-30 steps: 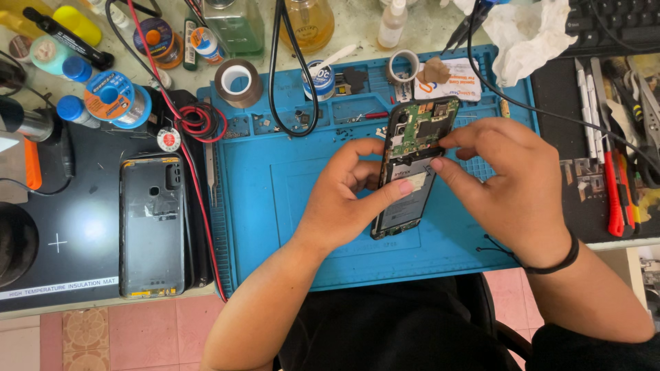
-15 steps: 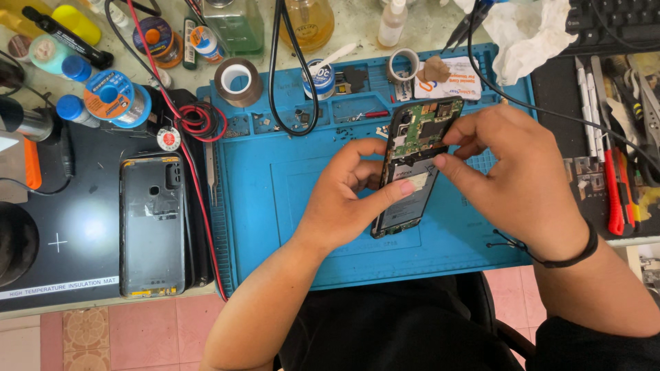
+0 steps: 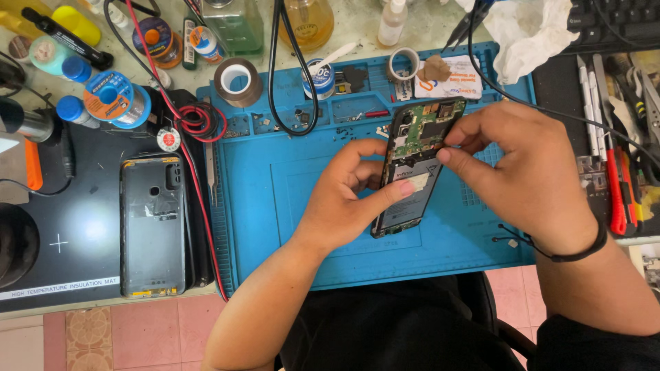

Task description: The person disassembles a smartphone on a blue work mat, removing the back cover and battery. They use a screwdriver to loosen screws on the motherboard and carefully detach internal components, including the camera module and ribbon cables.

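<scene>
Opened phone (image 3: 412,168) held tilted over blue mat (image 3: 275,206), near mat's far right part, circuit board facing up. My left hand (image 3: 344,203) grips phone's lower left side, thumb across its face. My right hand (image 3: 522,172) pinches phone's upper right edge with fingertips. Hands apart, both clamped on phone. Grey back cover (image 3: 152,223) lies on black mat (image 3: 69,233) at worktop's left near edge. Red screwdriver (image 3: 615,199) at right edge.
</scene>
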